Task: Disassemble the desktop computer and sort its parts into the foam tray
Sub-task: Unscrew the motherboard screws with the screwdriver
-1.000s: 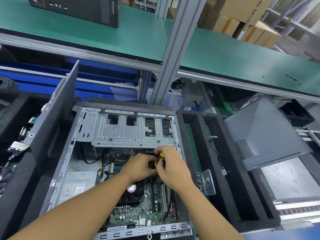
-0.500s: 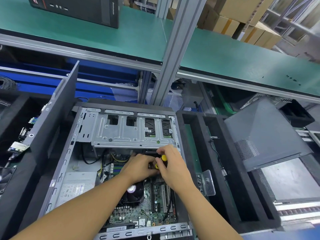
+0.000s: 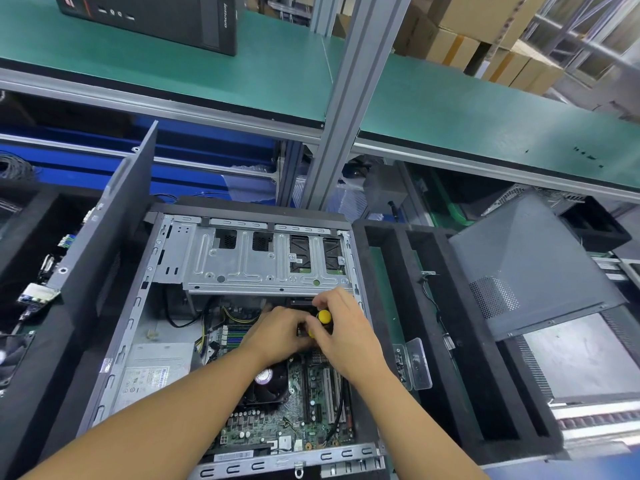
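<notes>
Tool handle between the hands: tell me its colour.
The plastic tool handle is yellow with black sections, seen best in the head view.

2 forearms bare up to frame edge; left hand (image 3: 280, 332), right hand (image 3: 346, 336) bare.

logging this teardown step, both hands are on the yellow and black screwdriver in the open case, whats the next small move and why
Probably turn the yellow-and-black-handled screwdriver to back out a screw: the right hand grips its handle, the left hand steadies it just below the silver metal drive cage, tip hidden.
</notes>
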